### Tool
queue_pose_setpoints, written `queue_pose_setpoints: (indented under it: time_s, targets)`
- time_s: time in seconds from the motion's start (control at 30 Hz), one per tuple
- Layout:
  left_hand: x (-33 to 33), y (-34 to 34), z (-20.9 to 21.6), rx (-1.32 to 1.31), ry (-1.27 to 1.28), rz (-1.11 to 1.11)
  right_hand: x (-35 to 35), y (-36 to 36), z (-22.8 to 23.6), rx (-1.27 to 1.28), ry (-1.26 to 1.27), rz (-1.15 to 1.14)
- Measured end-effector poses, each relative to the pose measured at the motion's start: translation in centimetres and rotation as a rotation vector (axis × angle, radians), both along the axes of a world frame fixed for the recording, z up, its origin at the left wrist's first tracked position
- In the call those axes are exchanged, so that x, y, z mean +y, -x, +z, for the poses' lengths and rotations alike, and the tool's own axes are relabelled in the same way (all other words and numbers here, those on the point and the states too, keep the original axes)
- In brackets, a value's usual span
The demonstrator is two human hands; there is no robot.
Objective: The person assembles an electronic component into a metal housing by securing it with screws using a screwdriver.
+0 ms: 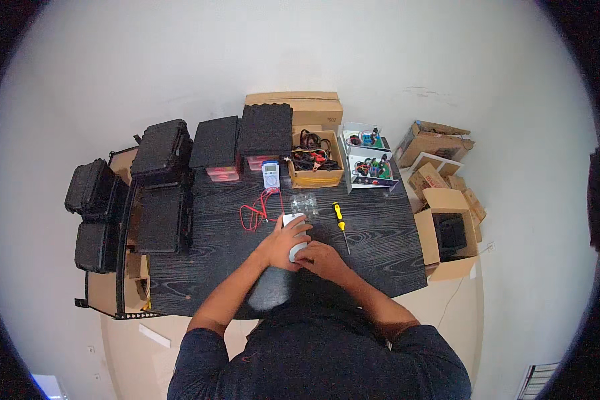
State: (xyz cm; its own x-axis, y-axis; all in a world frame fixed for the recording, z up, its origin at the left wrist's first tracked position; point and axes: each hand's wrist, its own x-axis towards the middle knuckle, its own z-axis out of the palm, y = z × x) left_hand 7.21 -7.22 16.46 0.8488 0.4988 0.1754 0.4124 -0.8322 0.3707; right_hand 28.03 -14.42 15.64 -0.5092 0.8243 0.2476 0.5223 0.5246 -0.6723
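A white, elongated device with rounded ends (298,253) is at the near middle of the dark table; its exact kind is unclear. My left hand (283,244) wraps over it from the left, fingers across its top. Fingers bent together, my right hand (320,259) is closed at its near end; whatever it pinches is hidden. Just beyond lies a clear plastic organizer or bag of small parts (305,205). A blue-and-white multimeter (271,175) with red test leads (252,216) lies farther left. Right of my hands lies a yellow-and-black screwdriver (340,220), its shaft toward me.
Black hard cases (161,217) line the left side. Black boxes (267,130) stand at the back, near an open cardboard box of cables (315,160). Two open white chassis with circuit boards (372,167) sit at the back right. Another open carton (447,233) stands beyond the right edge.
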Motion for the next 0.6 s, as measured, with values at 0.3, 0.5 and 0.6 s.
queue_pose_setpoints:
  time_s: [0.3, 0.5, 0.6]
  targets:
    - [-0.2, -0.2, -0.4, 0.022, 0.008, 0.001, 0.0, -0.5, 0.1, 0.036, -0.133, 0.047]
    - [-0.4, 0.1, -0.2, 0.02, 0.029, 0.014, -0.4, -0.2, 1.6, -0.064, -0.083, 0.039]
    - [-0.4, -0.2, -0.1, 0.038, 0.025, 0.004, -0.3, -0.2, 1.3, -0.058, -0.131, 0.052]
